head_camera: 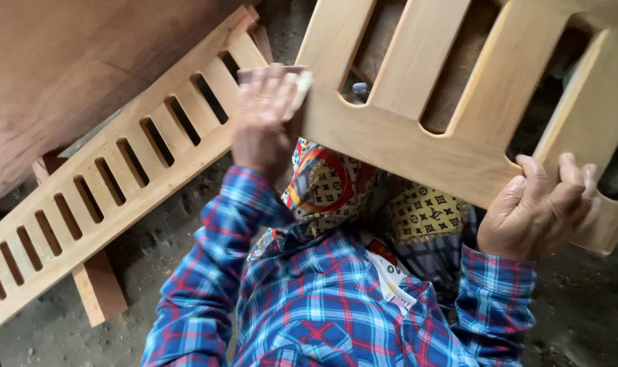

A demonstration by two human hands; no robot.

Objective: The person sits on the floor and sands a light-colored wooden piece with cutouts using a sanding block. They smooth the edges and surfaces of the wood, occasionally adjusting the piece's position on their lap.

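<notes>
Pale wooden slatted panel (458,102): right hand (537,211) grips its edge, left hand (263,115) presses sandpaper (302,85).

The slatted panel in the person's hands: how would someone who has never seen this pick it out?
Start at the blue plaid shirt at the bottom; both sleeves rise to a pale wooden panel at top right. The left hand presses its end, the right hand grips its lower edge. Unlike the long panel lying on the floor at left, it is lifted, and its slots look wider.
</notes>
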